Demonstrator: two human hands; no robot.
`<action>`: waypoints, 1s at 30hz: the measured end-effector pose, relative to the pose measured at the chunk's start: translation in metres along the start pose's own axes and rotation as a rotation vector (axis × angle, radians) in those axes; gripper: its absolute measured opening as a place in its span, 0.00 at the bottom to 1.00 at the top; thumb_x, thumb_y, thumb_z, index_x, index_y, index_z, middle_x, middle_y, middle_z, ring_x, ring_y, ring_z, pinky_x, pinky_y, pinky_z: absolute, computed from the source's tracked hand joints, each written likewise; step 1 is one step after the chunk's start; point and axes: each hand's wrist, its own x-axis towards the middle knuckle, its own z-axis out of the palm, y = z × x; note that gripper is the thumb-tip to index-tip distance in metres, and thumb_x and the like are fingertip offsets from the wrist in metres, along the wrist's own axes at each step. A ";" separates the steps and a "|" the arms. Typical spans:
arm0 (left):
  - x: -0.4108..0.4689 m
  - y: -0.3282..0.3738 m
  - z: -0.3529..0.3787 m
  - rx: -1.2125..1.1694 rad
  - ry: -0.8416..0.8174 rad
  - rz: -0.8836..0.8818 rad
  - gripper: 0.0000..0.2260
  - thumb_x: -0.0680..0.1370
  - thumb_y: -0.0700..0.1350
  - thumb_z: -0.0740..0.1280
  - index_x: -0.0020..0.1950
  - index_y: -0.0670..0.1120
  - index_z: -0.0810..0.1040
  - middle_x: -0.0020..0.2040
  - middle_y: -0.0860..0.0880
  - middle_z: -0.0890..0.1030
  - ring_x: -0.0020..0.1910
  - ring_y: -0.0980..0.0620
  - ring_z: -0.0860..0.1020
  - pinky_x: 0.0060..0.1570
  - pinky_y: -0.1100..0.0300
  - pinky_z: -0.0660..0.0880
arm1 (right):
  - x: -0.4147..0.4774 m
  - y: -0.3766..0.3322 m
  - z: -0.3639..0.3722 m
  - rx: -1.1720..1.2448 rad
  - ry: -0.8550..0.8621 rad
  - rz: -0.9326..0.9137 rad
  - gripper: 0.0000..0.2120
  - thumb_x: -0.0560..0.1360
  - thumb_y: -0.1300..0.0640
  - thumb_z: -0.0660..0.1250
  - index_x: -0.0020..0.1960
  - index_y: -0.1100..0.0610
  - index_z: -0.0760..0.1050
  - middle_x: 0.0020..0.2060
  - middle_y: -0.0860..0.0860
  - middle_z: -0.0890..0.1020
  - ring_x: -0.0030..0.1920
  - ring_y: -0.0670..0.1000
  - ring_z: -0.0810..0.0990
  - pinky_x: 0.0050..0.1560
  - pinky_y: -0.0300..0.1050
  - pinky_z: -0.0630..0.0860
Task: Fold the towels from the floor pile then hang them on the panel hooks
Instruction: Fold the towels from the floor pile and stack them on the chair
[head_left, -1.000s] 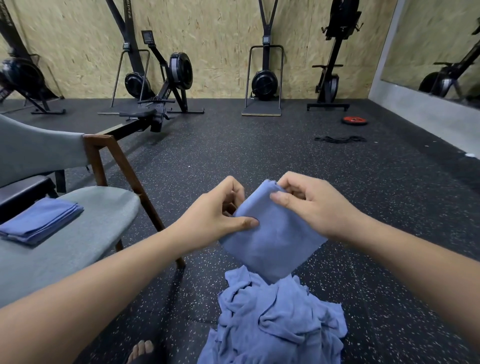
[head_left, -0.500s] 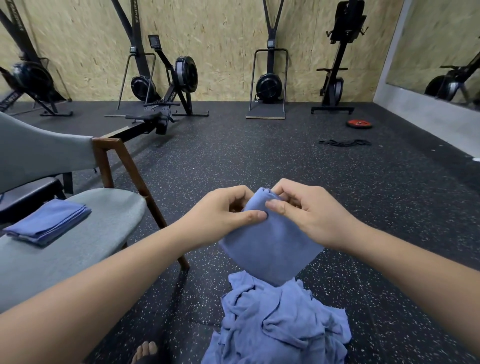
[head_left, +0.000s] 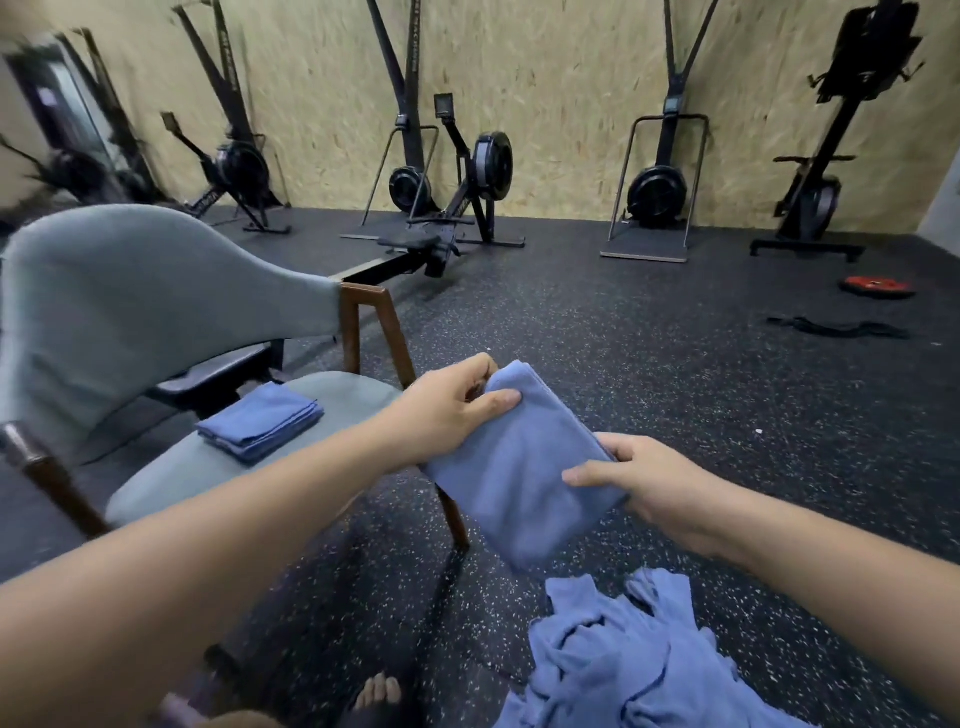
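Head view: at nine o'clock stands a grey upholstered chair (head_left: 156, 312) with wooden legs. A stack of folded blue towels (head_left: 260, 428) lies on its seat, toward the back edge. From ten to two o'clock, black rowing machines (head_left: 467, 171) line the chipboard wall. At six o'clock a bare foot (head_left: 382, 693) shows at the frame's bottom edge.

Near the centre, the left hand (head_left: 447, 410) pinches the upper corner of a folded blue towel (head_left: 514, 467), with the thumb on top and the fingers curled behind the cloth. The towel is held in the air, slanting from eleven o'clock down toward five o'clock, in front of the chair's front leg and above the speckled black floor (head_left: 675, 364). The right hand (head_left: 644, 483) grips the towel's right edge at the cloth's three o'clock, one digit laid across its face and the rest curled at the edge.

At five o'clock, below the held towel and apart from it, the crumpled pile of blue towels (head_left: 623, 660) lies on the floor. At two o'clock a red weight plate (head_left: 878, 286) and a black strap (head_left: 836, 328) lie on the floor.
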 end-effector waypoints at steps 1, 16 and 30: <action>0.001 -0.012 -0.009 0.022 0.000 -0.041 0.17 0.84 0.57 0.69 0.43 0.50 0.67 0.37 0.54 0.72 0.37 0.54 0.69 0.40 0.53 0.66 | 0.018 0.001 0.008 0.036 -0.005 0.011 0.19 0.75 0.58 0.78 0.64 0.62 0.82 0.59 0.62 0.87 0.60 0.62 0.86 0.58 0.54 0.76; 0.084 -0.246 -0.076 0.234 0.067 -0.548 0.17 0.82 0.61 0.68 0.57 0.48 0.84 0.56 0.48 0.85 0.56 0.46 0.81 0.58 0.51 0.78 | 0.251 0.015 0.148 0.388 0.151 0.120 0.03 0.82 0.62 0.71 0.52 0.59 0.77 0.52 0.60 0.85 0.47 0.55 0.84 0.35 0.43 0.81; 0.098 -0.318 -0.034 0.693 0.177 -0.368 0.16 0.85 0.59 0.62 0.60 0.46 0.75 0.57 0.43 0.78 0.58 0.38 0.77 0.54 0.44 0.74 | 0.285 0.058 0.124 0.143 0.196 0.166 0.13 0.81 0.65 0.67 0.64 0.59 0.72 0.49 0.59 0.85 0.42 0.54 0.84 0.40 0.47 0.83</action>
